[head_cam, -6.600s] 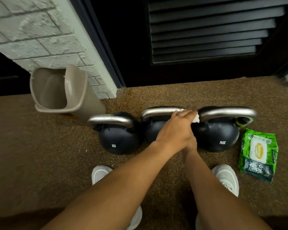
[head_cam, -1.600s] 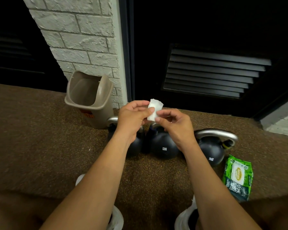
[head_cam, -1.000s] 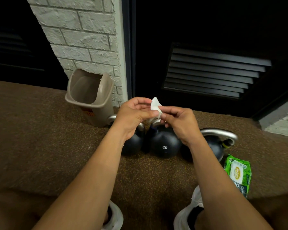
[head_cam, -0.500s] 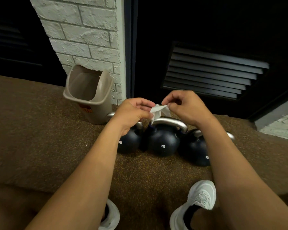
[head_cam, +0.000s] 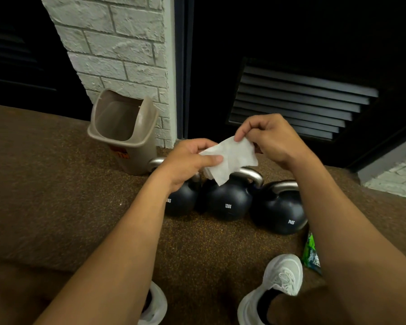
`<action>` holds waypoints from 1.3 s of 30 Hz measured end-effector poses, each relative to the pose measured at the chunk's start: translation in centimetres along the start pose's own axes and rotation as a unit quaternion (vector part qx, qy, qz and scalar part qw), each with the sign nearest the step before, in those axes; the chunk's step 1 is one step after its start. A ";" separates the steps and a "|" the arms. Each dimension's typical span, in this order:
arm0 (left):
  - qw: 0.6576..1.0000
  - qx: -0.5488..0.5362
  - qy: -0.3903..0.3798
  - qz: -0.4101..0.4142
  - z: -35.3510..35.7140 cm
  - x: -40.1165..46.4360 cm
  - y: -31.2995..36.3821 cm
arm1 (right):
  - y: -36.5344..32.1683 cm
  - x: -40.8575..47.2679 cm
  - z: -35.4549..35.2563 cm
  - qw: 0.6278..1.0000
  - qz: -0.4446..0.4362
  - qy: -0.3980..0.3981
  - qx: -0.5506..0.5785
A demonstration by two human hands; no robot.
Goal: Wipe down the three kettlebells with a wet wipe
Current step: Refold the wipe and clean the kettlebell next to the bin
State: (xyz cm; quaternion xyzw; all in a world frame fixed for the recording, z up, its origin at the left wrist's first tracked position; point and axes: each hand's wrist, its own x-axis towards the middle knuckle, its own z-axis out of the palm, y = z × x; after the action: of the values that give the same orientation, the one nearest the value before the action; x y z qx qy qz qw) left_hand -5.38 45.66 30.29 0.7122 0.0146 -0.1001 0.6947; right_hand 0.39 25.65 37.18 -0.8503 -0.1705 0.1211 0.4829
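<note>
Floor (head_cam: 45,195): brown speckled rubber matting, rough-grained, running across the whole width beneath me.

Wall (head_cam: 117,43): white-painted brick pillar at the far left, coarse and uneven, with dark panels on either side of it.

Bin (head_cam: 124,130): beige plastic, smooth, with its swing lid tipped open; it stands on the matting against the brick.

My left hand (head_cam: 185,163): fingers curled, thumb pressing the near left edge of the wet wipe (head_cam: 230,158).

Wet wipe: white, thin, creased, partly unfolded, stretched in the air between my two hands above the kettlebells.

Left kettlebell (head_cam: 182,200): black, round, matte, mostly behind my left wrist.

Middle kettlebell (head_cam: 227,200): black ball marked 12KG, with a silver metal handle, just beside the left one.

My right hand (head_cam: 270,139): fingers curled, pinching the wipe's far upper corner.

Right kettlebell (head_cam: 279,209): black, marked 14KG, silver handle, close to the middle one.

Louvred vent (head_cam: 298,99): dark slats set in a black door behind the row.

Wipes packet (head_cam: 311,254): green, glossy, mostly hidden by my right forearm.

White shoes (head_cam: 281,277): mesh-textured, at the bottom edge.
</note>
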 end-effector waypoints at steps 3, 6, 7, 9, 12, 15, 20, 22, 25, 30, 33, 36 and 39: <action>0.995 -0.102 -0.023 -0.002 -0.1 -0.3 0.1 | 0.7 -0.2 -0.2 0.996 0.015 -0.015 0.088; 0.988 -0.154 -0.019 -0.006 -0.2 -0.4 0.5 | 1.6 0.2 -0.1 0.996 0.019 0.000 0.087; 0.986 -0.165 -0.010 -0.006 -0.3 -0.3 0.4 | 1.7 0.2 0.0 0.994 0.028 0.003 0.102; 0.981 -0.191 0.008 -0.009 -0.4 -0.3 0.3 | 1.9 0.3 -0.1 0.988 0.051 0.000 0.145; 0.977 -0.210 0.031 -0.010 -0.4 -0.3 0.3 | 1.4 0.1 -0.3 0.976 0.076 -0.008 0.202; 0.978 -0.197 0.068 -0.021 -0.1 -0.2 0.4 | 1.3 -0.1 -0.2 0.967 0.086 -0.008 0.240; 0.985 -0.154 0.081 -0.018 0.7 0.3 0.1 | 1.2 -0.4 0.1 0.956 0.088 -0.015 0.279; 0.986 -0.124 0.113 0.008 1.0 0.6 -0.3 | 1.2 -0.4 0.2 0.955 0.087 -0.019 0.283; 0.981 -0.085 0.161 0.075 1.5 0.8 -0.3 | 1.5 -0.5 0.5 0.956 0.092 -0.018 0.280; 0.973 -0.020 0.186 0.135 1.7 0.8 -0.1 | 2.0 -0.6 0.7 0.948 0.082 -0.012 0.307; 0.975 -0.030 0.171 0.139 1.4 0.7 0.1 | 2.6 -1.0 0.8 0.939 0.054 -0.033 0.338; 0.986 -0.039 0.107 0.119 1.4 0.6 0.4 | 3.1 -1.3 1.2 0.923 0.026 -0.061 0.379; 0.994 -0.045 0.059 0.084 1.3 0.5 0.4 | 3.5 -1.3 1.6 0.912 0.036 -0.069 0.402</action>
State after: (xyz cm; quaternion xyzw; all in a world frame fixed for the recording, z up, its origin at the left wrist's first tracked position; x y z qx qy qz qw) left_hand -5.02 44.35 30.61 0.6837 0.0003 0.0014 0.7298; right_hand -0.84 24.73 33.43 -0.5794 -0.1097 0.2547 0.7664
